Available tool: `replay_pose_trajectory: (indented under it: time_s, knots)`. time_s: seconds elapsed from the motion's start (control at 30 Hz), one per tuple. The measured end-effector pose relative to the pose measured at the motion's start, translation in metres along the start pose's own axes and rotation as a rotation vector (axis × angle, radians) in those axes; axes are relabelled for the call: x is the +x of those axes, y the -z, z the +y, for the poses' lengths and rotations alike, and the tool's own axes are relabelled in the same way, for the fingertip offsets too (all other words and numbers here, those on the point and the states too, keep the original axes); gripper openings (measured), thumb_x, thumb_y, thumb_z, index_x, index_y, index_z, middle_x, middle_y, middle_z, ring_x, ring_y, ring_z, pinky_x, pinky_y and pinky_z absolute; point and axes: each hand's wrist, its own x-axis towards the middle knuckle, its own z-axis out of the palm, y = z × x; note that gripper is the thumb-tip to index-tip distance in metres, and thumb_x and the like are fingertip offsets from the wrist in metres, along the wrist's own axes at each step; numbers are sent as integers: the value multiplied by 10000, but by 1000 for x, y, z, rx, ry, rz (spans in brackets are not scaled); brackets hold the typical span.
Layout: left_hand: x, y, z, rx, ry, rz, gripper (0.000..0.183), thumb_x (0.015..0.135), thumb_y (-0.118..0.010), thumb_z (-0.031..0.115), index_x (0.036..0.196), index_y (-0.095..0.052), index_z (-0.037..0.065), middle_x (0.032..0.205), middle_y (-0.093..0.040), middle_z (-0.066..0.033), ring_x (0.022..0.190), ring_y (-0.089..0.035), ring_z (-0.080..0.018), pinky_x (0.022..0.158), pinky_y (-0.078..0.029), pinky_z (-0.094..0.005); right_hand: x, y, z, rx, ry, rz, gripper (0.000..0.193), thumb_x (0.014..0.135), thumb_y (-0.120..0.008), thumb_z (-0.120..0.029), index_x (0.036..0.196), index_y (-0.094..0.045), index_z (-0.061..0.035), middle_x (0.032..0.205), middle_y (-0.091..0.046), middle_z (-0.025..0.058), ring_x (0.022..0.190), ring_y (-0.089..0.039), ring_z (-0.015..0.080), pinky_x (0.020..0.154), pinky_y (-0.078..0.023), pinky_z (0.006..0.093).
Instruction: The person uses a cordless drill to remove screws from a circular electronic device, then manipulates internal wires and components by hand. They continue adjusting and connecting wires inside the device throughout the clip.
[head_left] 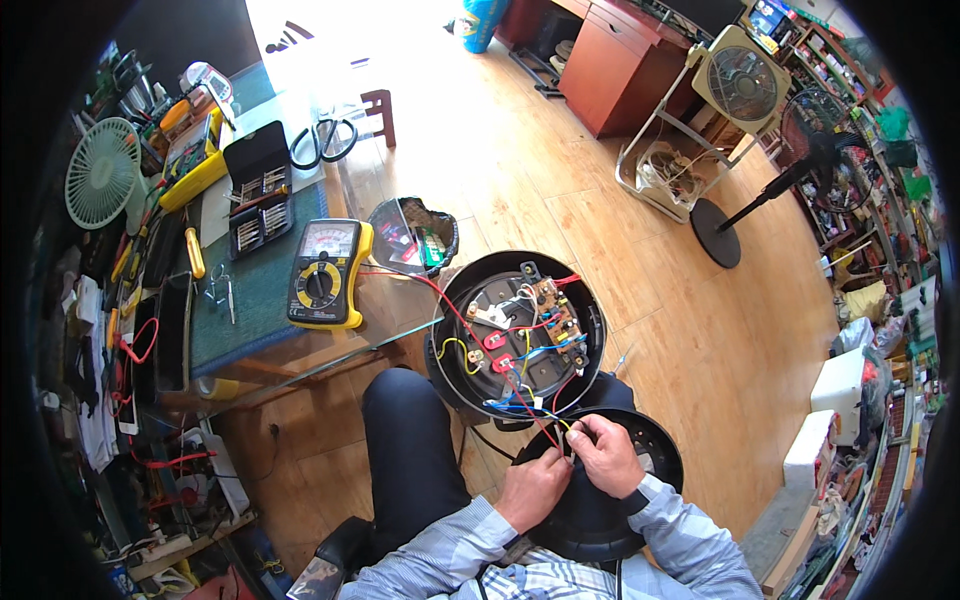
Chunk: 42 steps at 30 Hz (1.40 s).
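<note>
An opened round black appliance housing [440, 375] rests by my knees, its inside facing up. Inside it sit a circuit board [560, 318] and red, blue, yellow and white wires. Several wires [556, 415] run over the near rim toward my hands. My left hand [535, 488] is closed, with thumb and fingers pinched on the wires. Close against it, my right hand [606, 456] pinches the wires as well. Fingers hide exactly which wire each hand has. Beneath both hands a round black cover [590, 535] lies on my lap.
To the left stands a glass-edged table with a yellow analog multimeter [322, 275], a bit set [258, 190], a screwdriver [194, 252] and scissors [323, 143]. A bin with a black bag [440, 225] is beyond the housing. Two fans [742, 82] and crowded shelves line the right.
</note>
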Motion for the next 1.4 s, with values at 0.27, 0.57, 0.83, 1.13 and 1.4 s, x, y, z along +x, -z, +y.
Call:
replay_pose_trajectory:
  time_s: [0.27,0.57,0.83,1.13,1.4]
  knots:
    - [9,12,-3,-470,84,86,196,995,-817,53,1173,-774,-17,925,-678,-130,753,-692,-281,657,-530,-378,-7,8,-7,-199,167,-69,219,1041,-738,-154,1111,-739,54,996,-733,200,888,-752,322,801,-596,412]
    - [8,15,-7,-551,113,50,125,1025,-809,70,1108,-795,-23,908,-687,-112,748,-679,-220,679,-527,-352,-14,12,-20,-162,124,-35,258,1046,-736,-169,1180,-722,51,1033,-727,206,911,-750,345,816,-599,423]
    - [-5,33,-6,-941,366,-54,367,1085,-775,81,1420,-702,-53,1017,-695,23,838,-623,-52,718,-508,-238,-42,17,-22,-280,350,37,246,1081,-695,-134,1282,-717,7,1009,-679,213,919,-726,429,784,-589,472]
    - [-14,57,15,-1021,219,-85,200,1155,-675,107,1246,-779,-38,1136,-702,-23,964,-637,-85,856,-500,-240,-75,-3,-10,-388,329,-179,289,1078,-717,-219,1310,-714,-45,1040,-690,182,905,-735,417,754,-607,504]
    - [-25,93,-13,-1185,467,321,381,1216,-546,306,957,-659,50,855,-650,-88,646,-552,-147,551,-427,-280,-80,37,-30,-351,499,61,424,953,-850,-114,1324,-714,38,1195,-731,234,1023,-747,404,895,-627,442]
